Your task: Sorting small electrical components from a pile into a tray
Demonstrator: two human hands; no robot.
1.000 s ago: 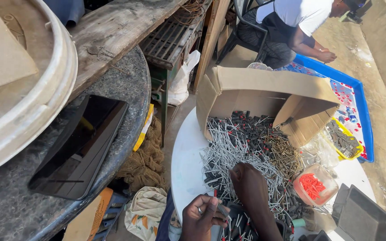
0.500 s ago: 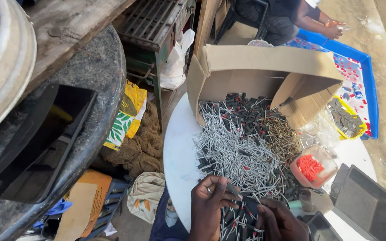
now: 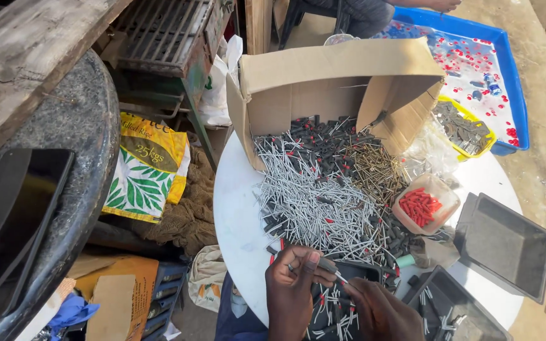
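- Left hand (image 3: 295, 287) pinches a small nail (image 3: 333, 273) at the white table's (image 3: 238, 221) near edge.
- Right hand (image 3: 380, 311) touches the nail's tip; its grip is unclear.
- Nail pile (image 3: 317, 202) crowds the middle — bare rim left.

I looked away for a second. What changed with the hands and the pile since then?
The right hand left the nail pile and drew back to meet the left hand, which now pinches one small pin over the black tray. The cardboard box, the nails and the red-plug tub stayed put.
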